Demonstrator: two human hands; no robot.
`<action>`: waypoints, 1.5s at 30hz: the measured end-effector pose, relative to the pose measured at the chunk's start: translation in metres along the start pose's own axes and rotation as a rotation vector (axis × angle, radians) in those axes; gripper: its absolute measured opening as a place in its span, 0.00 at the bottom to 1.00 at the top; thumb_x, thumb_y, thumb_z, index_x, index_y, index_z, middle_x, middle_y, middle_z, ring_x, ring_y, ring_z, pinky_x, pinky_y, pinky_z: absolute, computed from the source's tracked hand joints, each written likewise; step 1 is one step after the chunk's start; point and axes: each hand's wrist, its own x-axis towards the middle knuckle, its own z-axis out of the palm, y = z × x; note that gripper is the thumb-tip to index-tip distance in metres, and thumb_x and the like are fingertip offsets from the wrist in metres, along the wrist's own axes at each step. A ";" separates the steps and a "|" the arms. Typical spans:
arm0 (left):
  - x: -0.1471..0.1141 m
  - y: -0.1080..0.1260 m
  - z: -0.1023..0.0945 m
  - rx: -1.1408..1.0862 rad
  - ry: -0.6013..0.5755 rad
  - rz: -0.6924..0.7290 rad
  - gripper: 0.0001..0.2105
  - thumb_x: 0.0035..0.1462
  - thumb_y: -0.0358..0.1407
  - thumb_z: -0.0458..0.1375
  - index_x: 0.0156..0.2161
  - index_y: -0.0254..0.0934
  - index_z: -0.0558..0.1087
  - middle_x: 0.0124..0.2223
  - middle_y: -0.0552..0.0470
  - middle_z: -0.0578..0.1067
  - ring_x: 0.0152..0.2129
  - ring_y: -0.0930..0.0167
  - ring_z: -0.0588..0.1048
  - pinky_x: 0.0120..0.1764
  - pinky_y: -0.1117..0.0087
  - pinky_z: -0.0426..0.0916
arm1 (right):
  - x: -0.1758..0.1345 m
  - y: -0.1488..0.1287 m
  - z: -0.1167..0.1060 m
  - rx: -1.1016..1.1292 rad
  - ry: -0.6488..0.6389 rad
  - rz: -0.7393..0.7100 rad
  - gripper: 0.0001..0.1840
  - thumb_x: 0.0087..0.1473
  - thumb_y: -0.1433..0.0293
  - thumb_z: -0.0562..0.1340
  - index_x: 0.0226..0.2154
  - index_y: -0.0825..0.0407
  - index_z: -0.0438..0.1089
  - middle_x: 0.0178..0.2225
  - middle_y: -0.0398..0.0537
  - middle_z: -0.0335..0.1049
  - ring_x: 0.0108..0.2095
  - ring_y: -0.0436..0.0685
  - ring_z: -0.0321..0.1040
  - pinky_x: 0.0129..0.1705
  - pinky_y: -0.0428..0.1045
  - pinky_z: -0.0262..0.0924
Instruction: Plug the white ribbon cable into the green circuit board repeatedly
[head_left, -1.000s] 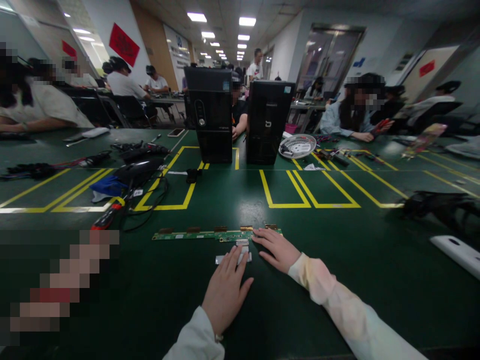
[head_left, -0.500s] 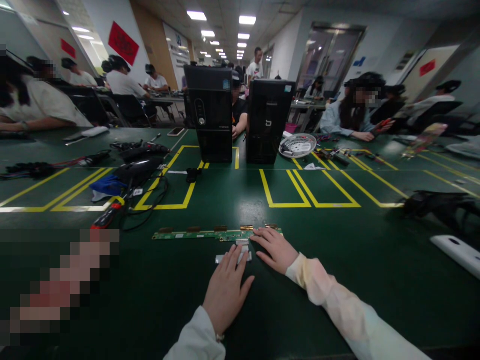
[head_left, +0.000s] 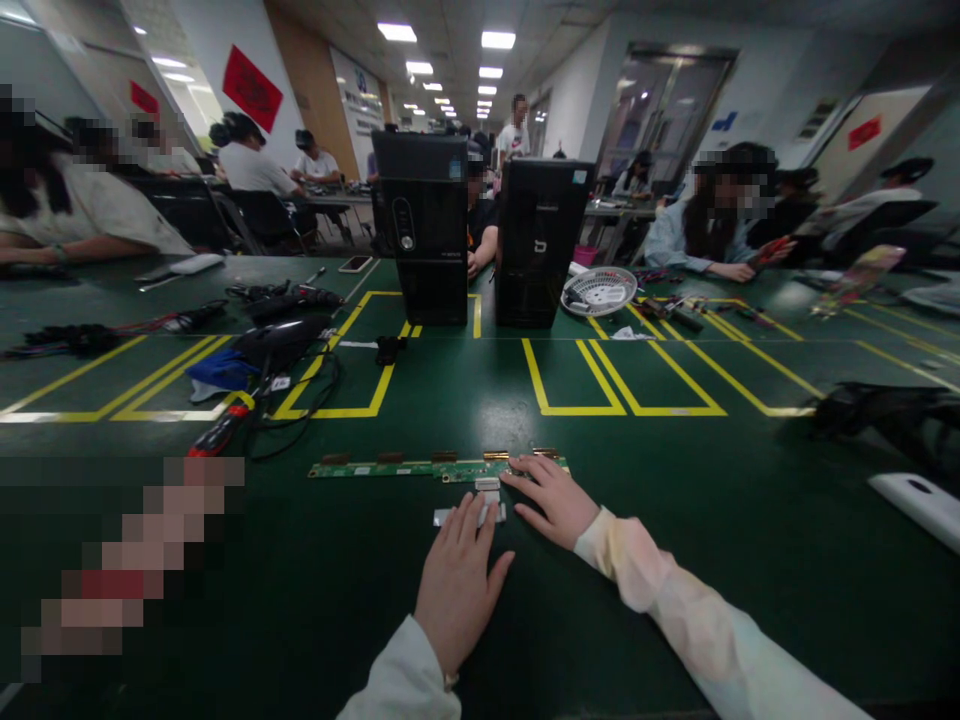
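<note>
A long, narrow green circuit board (head_left: 405, 469) lies across the dark green table in front of me, with several copper-coloured tabs along its far edge. A white flat ribbon cable (head_left: 450, 518) comes off a connector on its near side and bends sideways on the table. My left hand (head_left: 461, 570) lies palm down with fingers stretched, its fingertips over the cable and hiding part of it. My right hand (head_left: 553, 500) rests palm down, fingers spread, its fingertips on the right part of the board and covering some of it.
Two black computer towers (head_left: 431, 230) stand further back, a person seated behind them. Yellow tape lines (head_left: 577, 410) mark the table. Black cables (head_left: 300, 400) and a red-black tool (head_left: 217, 430) lie left. A white basket (head_left: 600, 290) stands back right; a white object (head_left: 911, 505) lies far right.
Both hands keep nearly the same place on the board and cable. The whole view has shifted very slightly.
</note>
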 end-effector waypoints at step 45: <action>-0.010 -0.027 -0.024 -0.036 0.168 -0.131 0.22 0.64 0.42 0.43 0.59 0.36 0.61 0.59 0.43 0.67 0.59 0.61 0.60 0.58 0.49 0.56 | -0.002 -0.001 0.000 -0.003 -0.015 0.011 0.25 0.60 0.63 0.52 0.59 0.51 0.59 0.60 0.55 0.54 0.61 0.62 0.49 0.62 0.63 0.45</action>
